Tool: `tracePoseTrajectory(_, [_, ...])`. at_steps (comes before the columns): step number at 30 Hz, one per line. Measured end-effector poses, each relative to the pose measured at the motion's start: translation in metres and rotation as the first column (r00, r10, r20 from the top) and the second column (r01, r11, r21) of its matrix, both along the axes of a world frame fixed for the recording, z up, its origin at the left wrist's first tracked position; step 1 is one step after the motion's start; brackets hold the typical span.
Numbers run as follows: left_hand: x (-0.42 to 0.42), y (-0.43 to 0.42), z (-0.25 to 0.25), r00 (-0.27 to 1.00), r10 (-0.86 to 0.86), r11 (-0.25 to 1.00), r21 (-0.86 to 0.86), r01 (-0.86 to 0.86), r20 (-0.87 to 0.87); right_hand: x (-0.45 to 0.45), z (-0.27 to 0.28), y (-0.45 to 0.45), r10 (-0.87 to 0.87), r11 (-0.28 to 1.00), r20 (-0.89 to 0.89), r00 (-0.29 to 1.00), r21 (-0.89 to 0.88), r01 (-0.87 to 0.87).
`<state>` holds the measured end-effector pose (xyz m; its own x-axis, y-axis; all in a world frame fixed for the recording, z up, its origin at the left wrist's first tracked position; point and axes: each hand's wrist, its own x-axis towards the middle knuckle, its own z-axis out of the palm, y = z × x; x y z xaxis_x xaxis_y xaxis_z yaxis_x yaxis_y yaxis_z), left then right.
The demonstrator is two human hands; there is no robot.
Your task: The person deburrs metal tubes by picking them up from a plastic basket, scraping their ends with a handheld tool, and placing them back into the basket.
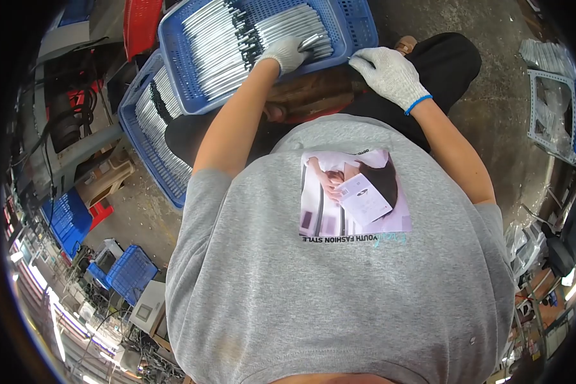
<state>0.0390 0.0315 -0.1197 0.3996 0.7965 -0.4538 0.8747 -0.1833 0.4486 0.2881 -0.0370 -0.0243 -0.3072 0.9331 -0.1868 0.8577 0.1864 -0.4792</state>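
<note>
My left hand [284, 55], in a white knit glove, reaches over the near rim of a blue plastic basket [206, 105]. Its fingers close on thin silvery metal rods [294, 29] at the right side of the basket; how many is hidden. More rods with black ends [214, 48] lie side by side in the left part. My right hand [390, 75], gloved in white with a blue cuff, rests at the basket's near right corner. Its fingers are bent, with the tips at the rim.
A second blue basket [127, 115] holding similar rods stands lower at the left. A red crate [141, 25] is behind it. Machinery [77, 144] lines the left side. On the right stand a pale crate frame [550, 115] and plastic-wrapped items [547, 57]. My bent leg [448, 70] flanks the basket.
</note>
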Motion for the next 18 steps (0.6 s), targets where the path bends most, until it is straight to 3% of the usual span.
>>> tracePoseTrajectory(6, [-0.002,-0.004,0.002,1.0,0.021,0.99,-0.138,-0.019,0.018,-0.002,0.001,0.001,0.021,1.0,-0.033,0.999,-0.015,-0.021])
tracePoseTrajectory(10, [-0.004,-0.006,0.004,0.997,0.01,0.99,-0.141,0.001,0.076,-0.001,-0.003,0.0,0.02,1.0,-0.024,1.0,-0.013,-0.02])
tracePoseTrajectory(12, [-0.006,-0.006,0.004,0.996,0.006,0.991,-0.137,0.007,0.095,-0.002,-0.002,0.001,0.02,1.0,-0.022,1.0,-0.008,-0.021])
tracePoseTrajectory(16, [-0.009,-0.011,-0.007,0.952,0.03,0.999,0.01,-0.034,0.306,-0.004,0.004,0.001,0.004,0.998,0.003,1.0,-0.064,-0.004])
tracePoseTrajectory(18, [-0.008,-0.012,0.005,0.954,0.059,0.998,-0.008,-0.059,0.295,-0.003,0.003,0.002,-0.001,0.999,0.001,1.0,-0.045,0.001])
